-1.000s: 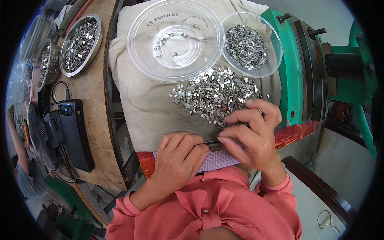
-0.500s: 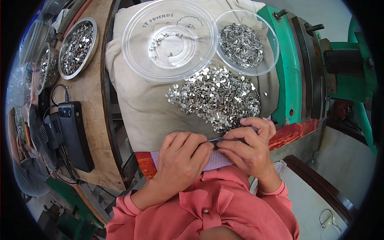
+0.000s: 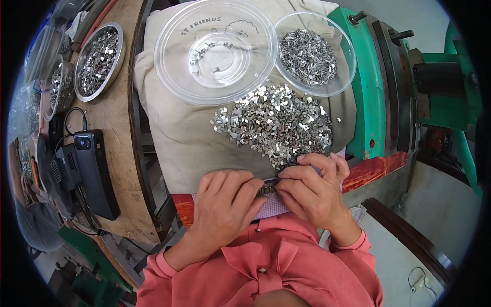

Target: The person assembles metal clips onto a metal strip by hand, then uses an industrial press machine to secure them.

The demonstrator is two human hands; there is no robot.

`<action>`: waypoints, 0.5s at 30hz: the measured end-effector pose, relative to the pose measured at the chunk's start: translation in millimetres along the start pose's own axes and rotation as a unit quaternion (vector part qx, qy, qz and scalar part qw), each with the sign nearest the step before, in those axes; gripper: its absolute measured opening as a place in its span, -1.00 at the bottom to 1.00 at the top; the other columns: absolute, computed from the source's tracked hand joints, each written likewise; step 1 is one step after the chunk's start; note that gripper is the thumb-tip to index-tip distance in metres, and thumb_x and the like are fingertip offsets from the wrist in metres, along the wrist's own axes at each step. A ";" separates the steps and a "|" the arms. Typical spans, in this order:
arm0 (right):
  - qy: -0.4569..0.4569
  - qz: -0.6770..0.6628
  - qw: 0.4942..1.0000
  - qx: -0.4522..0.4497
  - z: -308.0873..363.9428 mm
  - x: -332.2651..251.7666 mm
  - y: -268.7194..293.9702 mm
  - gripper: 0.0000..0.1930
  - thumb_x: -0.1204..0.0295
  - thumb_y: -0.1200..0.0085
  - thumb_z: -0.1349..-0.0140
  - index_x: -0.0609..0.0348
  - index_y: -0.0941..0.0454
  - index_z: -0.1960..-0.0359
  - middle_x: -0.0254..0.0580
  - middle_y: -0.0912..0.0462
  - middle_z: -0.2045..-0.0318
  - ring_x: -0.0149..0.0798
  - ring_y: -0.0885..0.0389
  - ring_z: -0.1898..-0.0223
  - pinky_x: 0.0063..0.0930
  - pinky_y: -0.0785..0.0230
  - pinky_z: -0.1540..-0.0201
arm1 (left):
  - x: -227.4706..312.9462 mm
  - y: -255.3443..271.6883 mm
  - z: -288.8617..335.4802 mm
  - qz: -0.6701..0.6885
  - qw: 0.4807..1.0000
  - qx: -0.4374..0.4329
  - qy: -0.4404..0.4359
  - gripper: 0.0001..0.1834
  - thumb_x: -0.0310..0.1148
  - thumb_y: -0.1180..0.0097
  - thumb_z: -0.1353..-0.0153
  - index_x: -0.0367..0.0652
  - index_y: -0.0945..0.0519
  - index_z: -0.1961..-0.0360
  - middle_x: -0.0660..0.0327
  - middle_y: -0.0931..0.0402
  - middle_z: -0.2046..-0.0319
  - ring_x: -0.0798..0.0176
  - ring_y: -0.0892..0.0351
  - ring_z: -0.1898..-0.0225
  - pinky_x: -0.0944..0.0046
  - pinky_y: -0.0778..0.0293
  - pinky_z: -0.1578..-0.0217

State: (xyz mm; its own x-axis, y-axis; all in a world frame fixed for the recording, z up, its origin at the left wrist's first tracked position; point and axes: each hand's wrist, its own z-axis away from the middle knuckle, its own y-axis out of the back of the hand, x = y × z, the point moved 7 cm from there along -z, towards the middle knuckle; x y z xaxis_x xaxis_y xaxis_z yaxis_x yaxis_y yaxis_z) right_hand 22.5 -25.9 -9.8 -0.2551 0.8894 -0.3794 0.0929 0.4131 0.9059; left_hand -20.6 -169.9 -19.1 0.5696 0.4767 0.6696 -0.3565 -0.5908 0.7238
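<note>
Both hands are closed at the near edge of the cloth-covered surface, on a checked purple cloth (image 3: 276, 204). Between their fingertips shows a short row of small metal pieces (image 3: 267, 190). My left hand (image 3: 223, 198) grips its left end, and my right hand (image 3: 318, 194) pinches the right end; the fingers hide the rest of it. Just beyond my right hand lies a heap of small shiny metal discs (image 3: 279, 123). Behind it a clear round plastic dish (image 3: 169, 77) holds a few small pins, beside a clear bowl (image 3: 347, 48) of many metal pins.
A green machine (image 3: 365, 97) with bolts borders the right side. On the wooden bench (image 3: 120, 148) at left are a steel bowl (image 3: 121, 48) of metal pieces, a clear tub (image 3: 47, 105) and a black power bank (image 3: 97, 176) with a cable. A red board (image 3: 376, 170) edges the front.
My hands have drawn slightly apart, the left one shifting a little left. The row of metal pieces between them now shows more plainly.
</note>
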 end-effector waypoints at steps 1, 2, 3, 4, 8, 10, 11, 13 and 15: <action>0.001 -0.001 1.000 -0.001 0.0 -0.1 0.2 -0.85 0.33 -0.34 0.02 -0.16 -0.66 0.37 -0.62 -0.60 0.19 -0.34 -0.46 -0.06 -0.13 0.13 -0.28 | -2.4 1.9 2.2 -0.009 1.000 -0.003 0.010 -0.57 -0.30 -0.45 0.07 -0.10 -0.58 0.15 0.23 -0.53 0.21 0.10 -0.53 0.21 0.11 -0.34 0.16; 0.011 0.017 1.000 -0.001 -0.2 -1.6 0.4 -0.86 0.33 -0.32 0.00 -0.16 -0.65 0.37 -0.61 -0.60 0.17 -0.35 -0.46 -0.06 -0.14 0.14 -0.30 | -5.7 4.0 4.4 -0.018 1.000 -0.007 0.020 -0.53 -0.28 -0.47 0.09 -0.11 -0.58 0.13 0.21 -0.53 0.20 0.08 -0.53 0.20 0.10 -0.35 0.16; 0.021 0.034 0.999 -0.001 -0.4 -2.9 0.6 -0.87 0.32 -0.30 -0.01 -0.16 -0.63 0.37 -0.61 -0.60 0.16 -0.36 -0.47 -0.07 -0.15 0.16 -0.31 | -8.2 7.1 6.8 -0.017 1.000 -0.007 0.021 -0.53 -0.28 -0.47 0.09 -0.11 -0.58 0.13 0.21 -0.53 0.20 0.08 -0.53 0.20 0.10 -0.35 0.16; 0.021 0.034 0.999 -0.002 -1.1 -2.8 1.2 -0.87 0.32 -0.30 -0.01 -0.16 -0.63 0.37 -0.61 -0.60 0.16 -0.36 -0.47 -0.07 -0.15 0.16 -0.31 | -11.8 11.4 9.3 -0.025 0.999 0.000 0.026 -0.50 -0.28 -0.48 0.12 -0.12 -0.58 0.12 0.19 -0.53 0.19 0.06 -0.53 0.20 0.09 -0.35 0.17; 0.029 0.045 0.999 -0.001 -3.3 -7.1 4.2 -0.80 0.36 -0.38 0.12 -0.17 -0.65 0.41 -0.61 -0.64 0.21 -0.29 -0.47 -0.04 -0.13 0.08 -0.24 | -21.8 30.9 22.7 -0.054 0.998 0.009 0.035 -0.47 -0.31 -0.51 0.19 -0.15 -0.59 0.13 0.15 -0.53 0.20 0.02 -0.53 0.20 0.08 -0.37 0.19; 0.031 0.049 0.998 -0.004 -4.5 -7.8 3.6 -0.80 0.36 -0.39 0.13 -0.18 -0.65 0.41 -0.61 -0.64 0.21 -0.29 -0.47 -0.04 -0.13 0.07 -0.24 | -28.2 35.3 27.9 -0.058 0.998 0.006 0.038 -0.49 -0.33 -0.50 0.21 -0.16 -0.60 0.16 0.15 -0.53 0.21 0.03 -0.53 0.20 0.08 -0.38 0.21; 0.039 0.058 0.997 -0.012 -4.6 -9.0 1.6 -0.79 0.36 -0.39 0.14 -0.18 -0.65 0.42 -0.61 -0.64 0.21 -0.28 -0.47 -0.03 -0.13 0.07 -0.24 | -30.6 35.8 30.5 -0.060 0.997 0.001 0.039 -0.50 -0.35 -0.50 0.22 -0.16 -0.61 0.18 0.15 -0.53 0.22 0.03 -0.53 0.21 0.09 -0.39 0.22; 0.050 0.064 0.997 -0.019 -5.9 -10.1 1.0 -0.78 0.35 -0.40 0.15 -0.19 -0.64 0.42 -0.61 -0.64 0.21 -0.28 -0.47 -0.03 -0.12 0.07 -0.25 | -33.0 36.6 32.1 -0.060 0.998 0.002 0.032 -0.53 -0.36 -0.50 0.22 -0.17 -0.62 0.21 0.15 -0.53 0.23 0.03 -0.54 0.22 0.11 -0.40 0.24; 0.034 0.045 0.998 -0.023 -9.2 -7.4 4.8 -0.89 0.31 -0.27 -0.01 -0.19 -0.63 0.39 -0.60 -0.60 0.16 -0.37 -0.47 -0.05 -0.16 0.17 -0.33 | -33.3 38.0 32.6 -0.063 0.998 0.002 0.027 -0.55 -0.38 -0.49 0.23 -0.17 -0.63 0.23 0.15 -0.53 0.24 0.03 -0.54 0.23 0.12 -0.40 0.26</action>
State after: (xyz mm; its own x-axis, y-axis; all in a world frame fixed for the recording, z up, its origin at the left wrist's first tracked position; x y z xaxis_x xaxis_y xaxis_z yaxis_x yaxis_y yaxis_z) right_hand 16.0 -32.3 -1.0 -0.3134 0.9063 -0.2834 0.0738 0.3207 0.9443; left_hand -28.9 -229.5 -19.4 0.5694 0.5817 0.5809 -0.2812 -0.5261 0.8026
